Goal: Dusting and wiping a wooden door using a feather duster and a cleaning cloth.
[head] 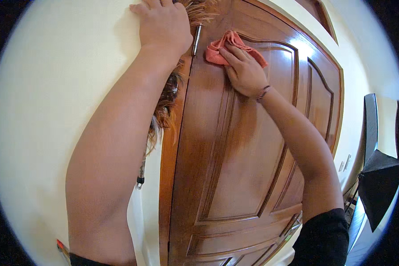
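Note:
My right hand presses a folded coral-red cloth against the upper part of a brown panelled wooden door. A braided band circles that wrist. My left hand is raised at the top edge, over the pale wall beside the door frame. Its fingertips are partly cut off. Brown feathers of a feather duster show on both sides of my left wrist and forearm, and its dark handle points down. Whether my left hand grips the duster or only leans there is hidden.
A metal hinge sits near the cloth. The door handle is at lower right, by my right sleeve. A black softbox-like light stands at far right, near wall switches. A red-tipped object shows at lower left.

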The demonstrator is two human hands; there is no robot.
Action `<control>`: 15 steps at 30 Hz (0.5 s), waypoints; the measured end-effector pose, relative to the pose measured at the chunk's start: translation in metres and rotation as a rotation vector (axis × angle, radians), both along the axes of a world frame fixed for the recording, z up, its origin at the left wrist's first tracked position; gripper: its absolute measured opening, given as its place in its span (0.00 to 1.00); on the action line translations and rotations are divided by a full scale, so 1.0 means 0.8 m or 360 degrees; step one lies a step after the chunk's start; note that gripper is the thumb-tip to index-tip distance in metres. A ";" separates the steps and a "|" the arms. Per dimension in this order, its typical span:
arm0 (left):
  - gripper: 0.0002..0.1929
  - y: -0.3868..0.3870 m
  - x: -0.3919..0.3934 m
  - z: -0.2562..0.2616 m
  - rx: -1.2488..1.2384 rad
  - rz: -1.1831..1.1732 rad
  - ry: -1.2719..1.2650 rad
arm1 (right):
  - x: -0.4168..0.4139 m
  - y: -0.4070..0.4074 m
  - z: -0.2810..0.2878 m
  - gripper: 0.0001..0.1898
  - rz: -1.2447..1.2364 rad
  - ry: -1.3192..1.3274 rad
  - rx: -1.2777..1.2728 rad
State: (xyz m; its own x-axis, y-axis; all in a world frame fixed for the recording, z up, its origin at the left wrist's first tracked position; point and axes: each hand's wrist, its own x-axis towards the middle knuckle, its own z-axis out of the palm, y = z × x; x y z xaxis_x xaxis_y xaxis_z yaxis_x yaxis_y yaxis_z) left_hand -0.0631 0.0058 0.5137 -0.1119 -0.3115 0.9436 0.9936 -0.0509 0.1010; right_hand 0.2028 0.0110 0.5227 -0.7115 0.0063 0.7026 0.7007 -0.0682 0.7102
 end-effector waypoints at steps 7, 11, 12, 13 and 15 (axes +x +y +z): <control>0.22 -0.002 0.004 0.000 -0.0041 0.0128 -0.0019 | 0.016 -0.031 0.077 0.21 0.0135 0.0511 -0.0065; 0.22 0.000 0.004 0.001 0.0078 0.0108 0.0021 | -0.003 0.001 -0.003 0.20 0.0384 0.0189 -0.0219; 0.21 -0.001 0.004 0.002 0.0040 0.0091 0.0022 | -0.004 0.006 -0.022 0.20 0.0352 0.0242 -0.0268; 0.21 -0.003 0.004 0.002 -0.0003 0.0076 0.0022 | -0.004 0.009 -0.036 0.20 0.0290 -0.0088 -0.0255; 0.22 -0.008 0.005 0.000 -0.0032 0.0067 0.0037 | 0.000 0.010 -0.038 0.20 0.0242 -0.0403 -0.0254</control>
State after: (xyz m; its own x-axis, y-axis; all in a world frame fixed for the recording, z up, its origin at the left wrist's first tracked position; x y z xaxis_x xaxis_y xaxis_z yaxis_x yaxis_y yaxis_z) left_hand -0.0589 -0.0010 0.5137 -0.0772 -0.2964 0.9519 0.9969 -0.0069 0.0787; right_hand 0.2026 0.0190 0.4920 -0.8645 -0.0177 0.5023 0.4944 0.1497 0.8563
